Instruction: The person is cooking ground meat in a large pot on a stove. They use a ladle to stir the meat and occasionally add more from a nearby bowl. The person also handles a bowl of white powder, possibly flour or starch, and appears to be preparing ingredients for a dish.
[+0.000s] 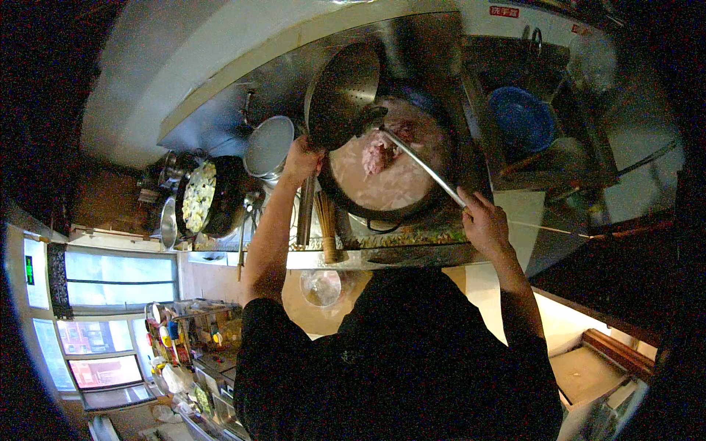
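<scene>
My left hand [304, 160] grips the handle of a large perforated metal strainer [353, 82], which is tilted up over the far left rim of a big wok [331, 190]. Cloudy, brownish liquid [353, 190] fills the wok, and a clump of pale pink meat [377, 159] shows at its surface. My right hand [485, 223] holds the long metal handle of a ladle [422, 160]. The ladle's dark head reaches over the wok beside the strainer, close to the meat. Some more meat behind the ladle's handle is hard to make out.
Left of the wok stand a metal pot [270, 144] of whitish liquid and a second wok [229, 193] with chopped pale-yellow food. A bamboo brush [328, 226] lies at the stove's front edge. On the right, a blue basin [521, 118] sits in the sink area.
</scene>
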Available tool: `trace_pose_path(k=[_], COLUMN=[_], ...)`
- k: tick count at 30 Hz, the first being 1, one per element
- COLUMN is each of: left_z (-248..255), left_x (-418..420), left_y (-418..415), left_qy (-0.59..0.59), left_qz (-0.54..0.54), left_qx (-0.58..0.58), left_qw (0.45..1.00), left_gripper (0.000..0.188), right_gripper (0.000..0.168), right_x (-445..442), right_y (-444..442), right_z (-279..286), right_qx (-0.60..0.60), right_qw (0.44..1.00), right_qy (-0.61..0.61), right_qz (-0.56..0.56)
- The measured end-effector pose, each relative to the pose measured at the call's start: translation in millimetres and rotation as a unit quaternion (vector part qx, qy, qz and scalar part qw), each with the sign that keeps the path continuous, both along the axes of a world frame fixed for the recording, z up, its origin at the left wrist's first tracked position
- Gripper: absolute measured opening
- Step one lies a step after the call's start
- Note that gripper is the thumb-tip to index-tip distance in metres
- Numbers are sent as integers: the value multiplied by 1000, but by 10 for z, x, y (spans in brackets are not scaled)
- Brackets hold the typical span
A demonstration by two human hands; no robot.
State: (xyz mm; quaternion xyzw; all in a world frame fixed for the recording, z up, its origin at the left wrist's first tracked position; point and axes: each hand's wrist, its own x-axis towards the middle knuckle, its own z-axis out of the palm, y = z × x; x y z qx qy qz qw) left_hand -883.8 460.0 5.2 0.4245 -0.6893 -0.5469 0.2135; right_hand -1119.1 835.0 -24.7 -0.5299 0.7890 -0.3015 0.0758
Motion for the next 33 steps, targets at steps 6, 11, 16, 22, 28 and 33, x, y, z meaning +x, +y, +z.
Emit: trace_pose_path(k=[6, 11, 16, 22, 28, 33], left_z=[31, 68, -15, -82, -45, -296], left_x=[-166, -102, 51, -25, 430, 1247], left_y=[150, 92, 37, 184, 118, 13], left_qy=[25, 14, 5, -7, -7, 85], left_qz=[7, -20, 1, -33, 33, 162], left_qx=[87, 79, 46, -21, -45, -2], left_qw=[996, 997, 999, 999, 998, 983], left_gripper=[9, 10, 12, 14, 15, 10], right_gripper=[53, 52, 54, 56, 50, 51], right_x=[149, 49, -154, 245, 3, 173], right_y=[-92, 157, 302, -108, 86, 99], right_z=[307, 229, 257, 252, 208, 389], right_qx=[-144, 15, 79, -10, 174, 159], right_qw=[988, 999, 997, 1000, 984, 987], right_qy=[-51, 4, 9, -11, 10, -28], right_qz=[22, 30, -17, 14, 32, -12])
